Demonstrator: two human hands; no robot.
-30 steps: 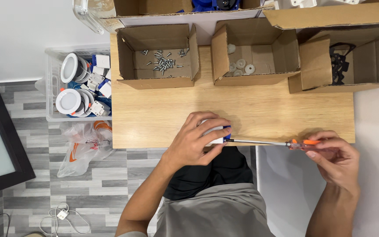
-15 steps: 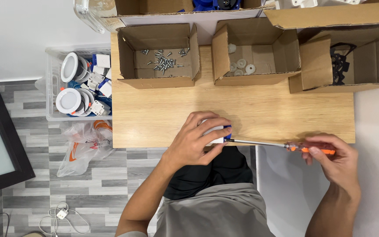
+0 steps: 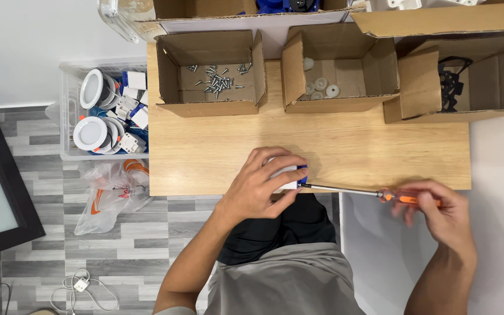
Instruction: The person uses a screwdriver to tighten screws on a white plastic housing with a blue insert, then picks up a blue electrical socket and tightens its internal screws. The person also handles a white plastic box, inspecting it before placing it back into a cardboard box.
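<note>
Pressing a small white part against the tabletop, the left hand is clamped on it (fingers curled over), while an orange-handled screwdriver is gripped by the right hand, tip at the part

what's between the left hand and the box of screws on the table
In the head view, only bare wooden table lies between the left hand and the box of screws; nothing sits on that stretch.
</note>
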